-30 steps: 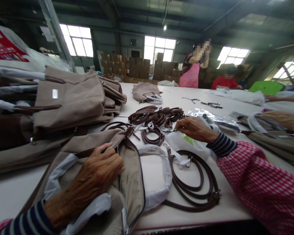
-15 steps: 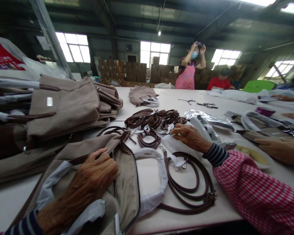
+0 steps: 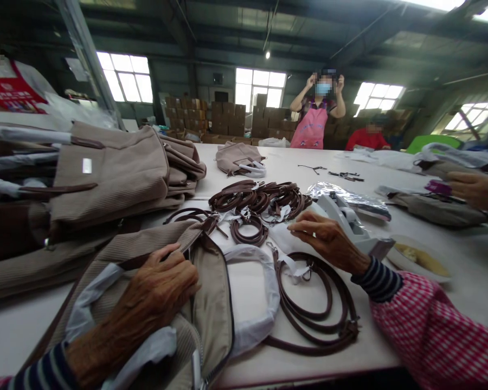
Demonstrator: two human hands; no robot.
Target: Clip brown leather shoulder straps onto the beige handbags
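A taupe ribbed handbag lies in front of me, unzipped, its beige lining showing. My left hand is closed on its top edge, with the fingertips partly hidden. Thin white wrapping covers the bag's handles. My right hand hovers over a white sheet, thumb and fingers pinched together; what they hold, if anything, is too small to make out. Below it lies a coiled brown strap with metal clips. Several more coiled straps are heaped behind.
Similar handbags are stacked at left, and another bag lies farther back. A grey-white tape dispenser, a plastic-wrapped packet and a shallow dish sit at right. A co-worker's hand handles a bag at the right edge.
My right hand has drawn back slightly to the right, away from the strap heap. My left hand stays on the bag. The co-worker's bag at right has been lifted.
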